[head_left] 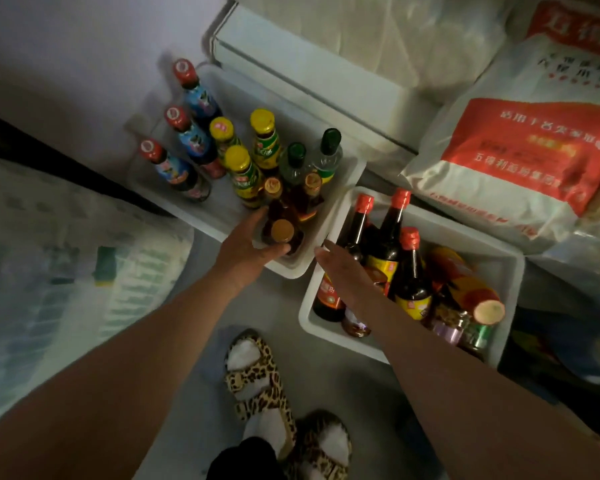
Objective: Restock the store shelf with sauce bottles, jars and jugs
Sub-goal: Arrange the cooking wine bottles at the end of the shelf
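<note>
Left hand (248, 249), its grip curled round the upright gold-capped brown bottle (282, 233) at the white tray's (355, 168) near corner; right hand (340, 268) hovers open-fingered beside that tray.

A dim stockroom or back corner of a small grocery shop was shown. White trays (329, 216) on the floor were filled with rows of matching sauce bottles (187, 157), and large printed flour sacks (520, 150) were stacked beside them. A white shelf edge (312, 84) was seen behind the trays.
</note>
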